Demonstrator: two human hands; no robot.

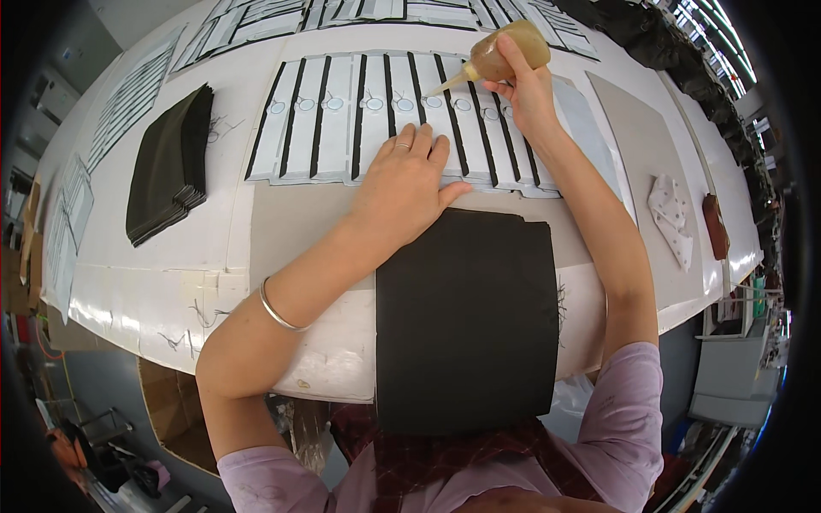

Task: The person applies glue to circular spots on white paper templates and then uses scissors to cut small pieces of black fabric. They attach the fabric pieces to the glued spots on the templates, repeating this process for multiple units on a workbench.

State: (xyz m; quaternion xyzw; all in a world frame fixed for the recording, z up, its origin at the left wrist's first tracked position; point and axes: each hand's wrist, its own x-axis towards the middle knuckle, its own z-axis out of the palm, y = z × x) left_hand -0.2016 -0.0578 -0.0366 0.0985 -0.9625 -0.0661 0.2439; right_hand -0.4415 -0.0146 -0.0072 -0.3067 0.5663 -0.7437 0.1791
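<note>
Near the table's [214, 248] far edge, right hand [526, 90] grips a tilted glue bottle [505, 47]; left hand [406, 179] lies flat, open, on white strips [342, 120]. Oversqueezing could smear glue.

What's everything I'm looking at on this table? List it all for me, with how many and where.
glue bottle: one, amber with a pointed nozzle, tipped over the strips, far middle
white strips: a row side by side, with dark bands and small rings, far middle
black sheet: one, large, near edge in front of the person
stack of dark pieces: one pile, dark olive, left
white punched piece: one, right
brown piece: one, small, far right
table: one, white
bangle: one, silver, left wrist
left hand: flat on the strips
right hand: holding the glue bottle
</note>
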